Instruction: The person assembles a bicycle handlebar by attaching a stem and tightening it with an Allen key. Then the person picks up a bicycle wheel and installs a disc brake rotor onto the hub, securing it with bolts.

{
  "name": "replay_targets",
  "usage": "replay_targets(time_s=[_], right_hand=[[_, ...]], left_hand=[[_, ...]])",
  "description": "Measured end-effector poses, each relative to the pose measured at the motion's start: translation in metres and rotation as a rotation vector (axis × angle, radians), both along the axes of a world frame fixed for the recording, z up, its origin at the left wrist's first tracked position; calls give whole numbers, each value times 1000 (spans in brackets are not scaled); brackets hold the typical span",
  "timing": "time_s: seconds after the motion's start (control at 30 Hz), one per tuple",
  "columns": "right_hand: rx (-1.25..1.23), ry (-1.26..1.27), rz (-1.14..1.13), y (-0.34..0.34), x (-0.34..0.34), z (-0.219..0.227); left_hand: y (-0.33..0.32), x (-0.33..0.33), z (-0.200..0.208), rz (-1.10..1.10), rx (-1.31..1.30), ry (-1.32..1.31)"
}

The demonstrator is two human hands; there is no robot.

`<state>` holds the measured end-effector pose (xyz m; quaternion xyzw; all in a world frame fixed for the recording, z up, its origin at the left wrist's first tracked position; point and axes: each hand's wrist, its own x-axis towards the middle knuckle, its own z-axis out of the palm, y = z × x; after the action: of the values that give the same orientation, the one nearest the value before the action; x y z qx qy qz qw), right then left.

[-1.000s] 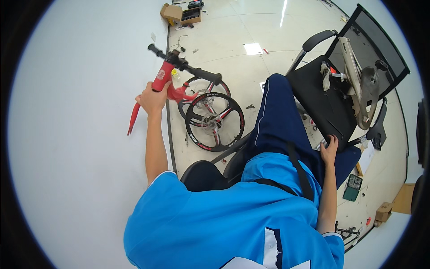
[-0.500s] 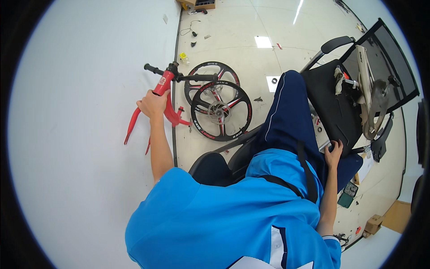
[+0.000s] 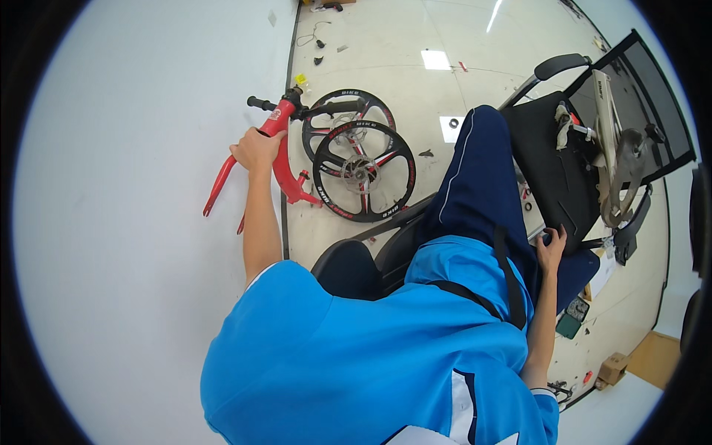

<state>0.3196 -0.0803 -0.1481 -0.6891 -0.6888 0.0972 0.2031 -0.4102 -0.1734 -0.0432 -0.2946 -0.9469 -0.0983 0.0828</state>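
Observation:
My left hand [image 3: 256,149] is closed around a small red bicycle frame [image 3: 285,169] near its head tube, at the wall on the left. The red fork [image 3: 219,184] points down and left from beneath that hand. A black handlebar [image 3: 333,109] crosses the top of the frame, its right side overlapping the wheels. My right hand [image 3: 550,251] is at the edge of the black chair seat, beside my thigh. Its fingers curl round a small dark, rounded thing with a silvery part, too hidden to name.
Two black spoked wheels [image 3: 364,172] with disc rotors are right of the red frame. A black office chair [image 3: 546,167] faces me, bearing a pale metal bicycle part with a crank [image 3: 629,159]. An open green case [image 3: 569,325] and a cardboard box [image 3: 614,368] lie at the right.
My left hand has pushed slightly farther from me with the red frame, which has tilted a little. My right hand keeps its place. The whole view has shifted slightly.

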Motion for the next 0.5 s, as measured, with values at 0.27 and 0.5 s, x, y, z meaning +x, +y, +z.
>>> replay_targets(time_s=[0.27,0.5], right_hand=[[-5,-94,29,-2,9,-8],[10,-231,59,6,13,-23]], left_hand=[[-32,7,-10,84,152,114],[-77,33,-55,273,336,25]])
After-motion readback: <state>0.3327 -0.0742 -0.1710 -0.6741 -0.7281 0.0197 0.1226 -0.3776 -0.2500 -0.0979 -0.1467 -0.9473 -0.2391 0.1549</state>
